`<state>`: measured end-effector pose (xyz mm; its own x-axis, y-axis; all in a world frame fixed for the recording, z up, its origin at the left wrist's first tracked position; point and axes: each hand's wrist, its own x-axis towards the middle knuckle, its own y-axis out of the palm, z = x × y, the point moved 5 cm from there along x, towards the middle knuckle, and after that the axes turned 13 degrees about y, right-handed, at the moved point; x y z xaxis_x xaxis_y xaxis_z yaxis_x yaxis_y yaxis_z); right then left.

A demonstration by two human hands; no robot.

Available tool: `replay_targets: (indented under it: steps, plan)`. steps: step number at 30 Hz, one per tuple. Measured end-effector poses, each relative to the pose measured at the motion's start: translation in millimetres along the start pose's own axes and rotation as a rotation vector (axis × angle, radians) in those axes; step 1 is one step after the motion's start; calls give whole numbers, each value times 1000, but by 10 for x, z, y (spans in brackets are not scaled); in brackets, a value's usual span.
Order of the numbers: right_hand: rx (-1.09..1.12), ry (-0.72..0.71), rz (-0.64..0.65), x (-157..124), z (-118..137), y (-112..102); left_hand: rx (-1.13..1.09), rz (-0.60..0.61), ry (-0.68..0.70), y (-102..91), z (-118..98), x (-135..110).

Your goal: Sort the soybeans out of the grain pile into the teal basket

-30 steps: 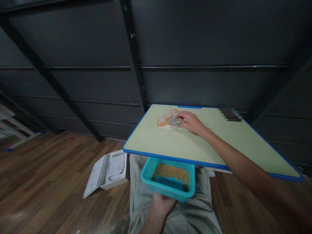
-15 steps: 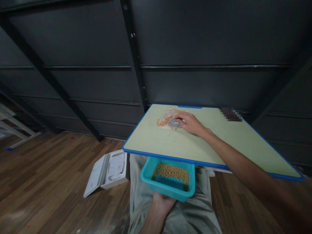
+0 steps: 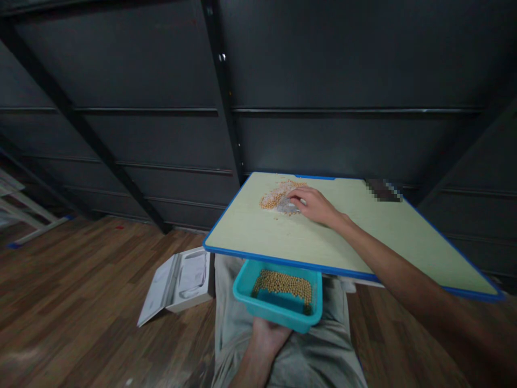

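My left hand [image 3: 270,335] supports a teal plastic tray [image 3: 278,310] from below, over my lap and against the table's front edge. Many round golden beads [image 3: 283,282] lie inside it, mostly along its far side. On the table, my right hand [image 3: 313,203] rests at the right side of a loose pile, its fingers curled down and pressed together. That pile holds orange-gold beads [image 3: 267,202] and pale pinkish grains [image 3: 281,189], with a greyish patch [image 3: 286,206] beside the fingertips. Whatever the fingertips pinch is too small to make out.
The pale table [image 3: 250,229] has a blue rim. A dark pixelated object [image 3: 383,190] lies at its back right. On the wooden floor to the left is an opened white box [image 3: 194,277]. Dark wall panels [image 3: 343,140] stand directly behind the table.
My right fingertips have shifted slightly at the pile. A small bit now lies on the table just in front of it. The tray has hardly moved.
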<state>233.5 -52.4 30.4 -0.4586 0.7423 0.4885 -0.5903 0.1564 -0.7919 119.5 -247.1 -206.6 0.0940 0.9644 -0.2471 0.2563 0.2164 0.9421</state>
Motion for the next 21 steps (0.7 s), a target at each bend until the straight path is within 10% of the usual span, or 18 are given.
replay_targets:
  steps: [21]
  plan:
    - [58, -4, 59, -3, 40, 56, -9, 6, 10, 29, -11, -8]
